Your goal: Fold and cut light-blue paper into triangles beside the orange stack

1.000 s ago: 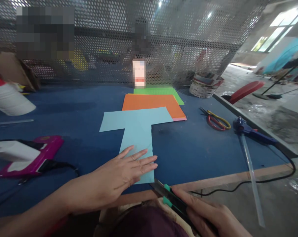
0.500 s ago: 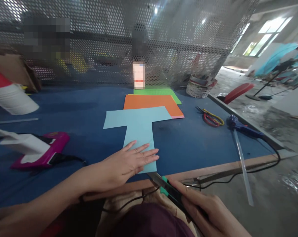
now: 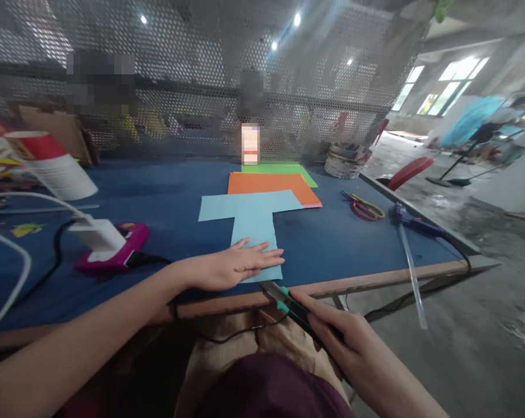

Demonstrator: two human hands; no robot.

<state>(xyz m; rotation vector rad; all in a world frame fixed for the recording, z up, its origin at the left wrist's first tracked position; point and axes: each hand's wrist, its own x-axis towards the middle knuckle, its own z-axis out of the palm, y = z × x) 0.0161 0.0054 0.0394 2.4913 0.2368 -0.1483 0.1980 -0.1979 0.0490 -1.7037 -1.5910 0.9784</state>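
A light blue T-shaped sheet of paper [image 3: 254, 215] lies on the blue table top, its upper bar overlapping a stack with an orange sheet [image 3: 266, 183] on top. My left hand [image 3: 232, 264] rests flat across the lower stem of the T, fingers stretched out to the right. In my right hand [image 3: 336, 331] is a utility knife [image 3: 297, 310] with a black and green handle, the fingers wrapped round it. The knife's blade points up and left, near the paper's lower edge at the table's front. I cannot tell whether the blade touches the paper.
Scissors [image 3: 363, 208] with red and yellow handles and a blue glue gun [image 3: 419, 223] with a long glue stick lie to the right. A pink power strip [image 3: 136, 241] with a white plug, and paper cups [image 3: 57, 168], stand left. A perforated metal panel [image 3: 193, 116] rises behind.
The camera view has shifted, so the table sits a little differently in frame. My left hand stays flat on the paper, and my right hand still holds the knife by its lower edge.
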